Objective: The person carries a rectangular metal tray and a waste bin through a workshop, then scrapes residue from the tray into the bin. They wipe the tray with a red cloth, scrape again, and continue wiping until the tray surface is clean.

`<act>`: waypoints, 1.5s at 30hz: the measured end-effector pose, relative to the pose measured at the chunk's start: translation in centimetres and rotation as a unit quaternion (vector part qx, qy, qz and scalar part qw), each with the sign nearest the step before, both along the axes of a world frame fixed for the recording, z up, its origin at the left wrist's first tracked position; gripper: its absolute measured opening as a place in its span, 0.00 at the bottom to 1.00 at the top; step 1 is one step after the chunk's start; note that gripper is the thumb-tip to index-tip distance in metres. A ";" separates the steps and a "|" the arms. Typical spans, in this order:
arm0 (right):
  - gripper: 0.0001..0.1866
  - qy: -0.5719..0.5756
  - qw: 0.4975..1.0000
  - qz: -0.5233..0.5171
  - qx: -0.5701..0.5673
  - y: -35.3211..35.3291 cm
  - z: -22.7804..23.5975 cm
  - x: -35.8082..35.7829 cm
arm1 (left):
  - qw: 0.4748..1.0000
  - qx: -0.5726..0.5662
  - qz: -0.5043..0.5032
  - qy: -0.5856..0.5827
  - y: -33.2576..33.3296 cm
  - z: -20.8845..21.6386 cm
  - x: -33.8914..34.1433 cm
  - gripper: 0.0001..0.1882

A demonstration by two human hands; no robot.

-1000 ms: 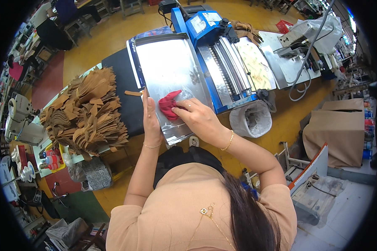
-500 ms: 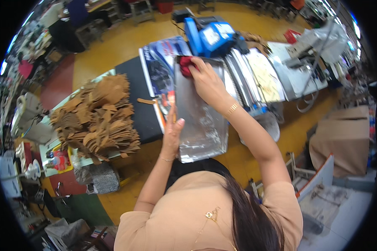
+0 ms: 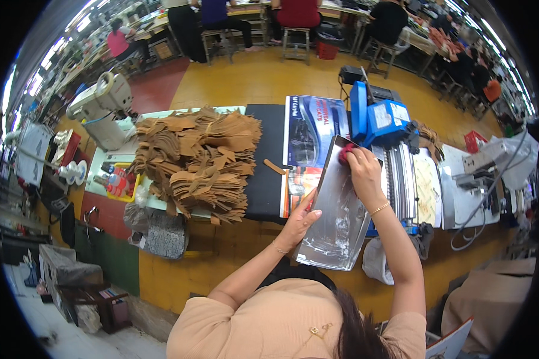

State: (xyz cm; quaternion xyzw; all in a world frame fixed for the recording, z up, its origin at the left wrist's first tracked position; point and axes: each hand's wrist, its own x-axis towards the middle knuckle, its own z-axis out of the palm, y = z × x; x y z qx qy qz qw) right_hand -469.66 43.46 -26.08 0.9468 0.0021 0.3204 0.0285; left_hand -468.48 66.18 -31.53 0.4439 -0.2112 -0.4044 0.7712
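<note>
A shallow metal tray [image 3: 336,218] is tilted in front of me, its near end close to my body and whitish smears on its inside. My left hand [image 3: 299,226] grips the tray's left edge, thumb on the inner side. With bent fingers my right hand [image 3: 366,173] holds a crumpled red cloth [image 3: 344,154] against the inside of the tray's far end; the fingers hide part of the cloth. Beyond the tray stands a blue machine [image 3: 384,121] with metal rollers [image 3: 399,182]. Printed sheets [image 3: 314,128] lie left of the tray.
Stacks of brown cut pieces [image 3: 206,158] cover the table's left side, and one loose brown strip [image 3: 273,167] lies on the black surface. A sewing machine [image 3: 105,105] stands far left. A yellow tray [image 3: 129,182] holds red bottles. People sit at benches [image 3: 251,13] across the floor.
The view has swung left and up, so the scene sits further right and lower. My right hand still presses the red cloth at the tray's far end; my left hand keeps its grip.
</note>
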 end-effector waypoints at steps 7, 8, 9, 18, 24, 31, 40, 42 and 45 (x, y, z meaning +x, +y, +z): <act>0.06 0.090 0.989 -0.008 0.121 2.3 -1.6 -3.1 | 0.997 -0.016 0.063 -0.038 0.7 0.2 0.7 0.36; 0.06 0.098 0.984 0.004 0.145 3.2 -1.6 -3.5 | 0.997 -0.044 0.060 -0.034 0.7 0.3 1.0 0.36; 0.07 0.101 0.980 0.019 0.172 4.3 -1.6 -3.9 | 0.998 -0.012 0.065 -0.022 0.8 0.4 1.2 0.36; 0.10 0.121 0.942 0.216 0.228 10.1 -0.1 -4.8 | 0.987 0.029 0.147 -0.048 0.3 -0.8 3.1 0.32; 0.14 0.013 0.985 0.129 0.117 2.9 0.7 2.5 | 0.992 0.040 0.094 -0.075 -0.4 0.1 2.7 0.33; 0.05 0.017 0.996 -0.060 -0.059 -1.5 -1.0 3.7 | 0.990 0.002 0.104 -0.093 0.3 0.2 2.5 0.35; 0.05 0.057 0.992 -0.001 0.111 3.2 -5.1 -1.5 | 0.985 0.002 0.162 -0.056 0.7 -0.2 3.1 0.34; 0.03 0.121 0.980 -0.025 0.156 4.6 -5.1 -2.9 | 0.979 -0.017 0.185 -0.081 0.6 -0.1 3.7 0.34; 0.07 0.212 0.938 0.002 0.274 7.6 -4.8 -4.8 | 0.965 0.013 0.230 -0.121 0.4 0.1 5.4 0.33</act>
